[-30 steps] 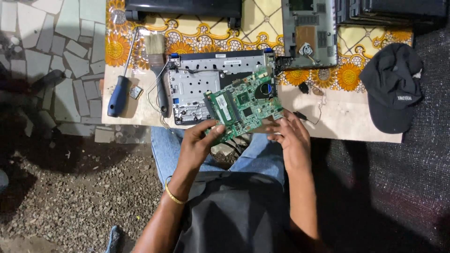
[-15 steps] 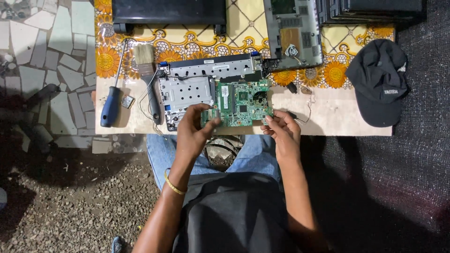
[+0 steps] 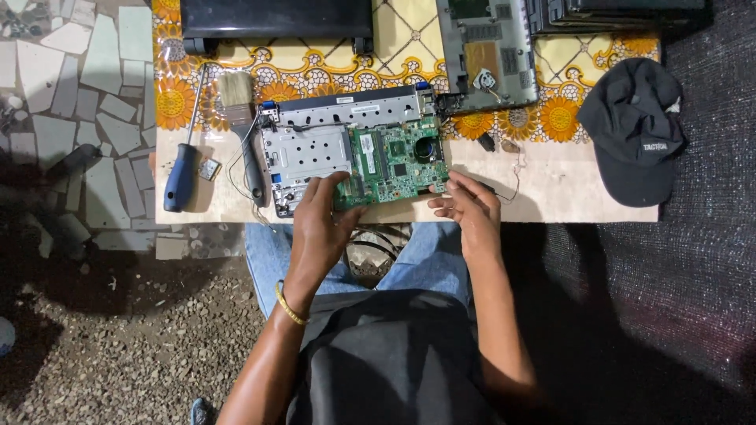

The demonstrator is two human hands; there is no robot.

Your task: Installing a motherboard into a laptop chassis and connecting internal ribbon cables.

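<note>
On the table (image 3: 583, 197), the green board (image 3: 398, 161) lies in the laptop shell (image 3: 315, 153). The left hand (image 3: 323, 224) grips its near-left edge; the right hand (image 3: 471, 206), fingers loosely open, touches its near-right corner.

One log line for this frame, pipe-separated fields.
left hand: grips green circuit board near edge | right hand: fingertips at board's right corner | board: over open laptop chassis | nearby: screwdriver, brush, cap

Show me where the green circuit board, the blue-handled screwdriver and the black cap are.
green circuit board (image 3: 398, 161): head view, middle of the board's face.
blue-handled screwdriver (image 3: 180, 178): head view, on the blue handle.
black cap (image 3: 634, 118): head view, on the crown.
</note>
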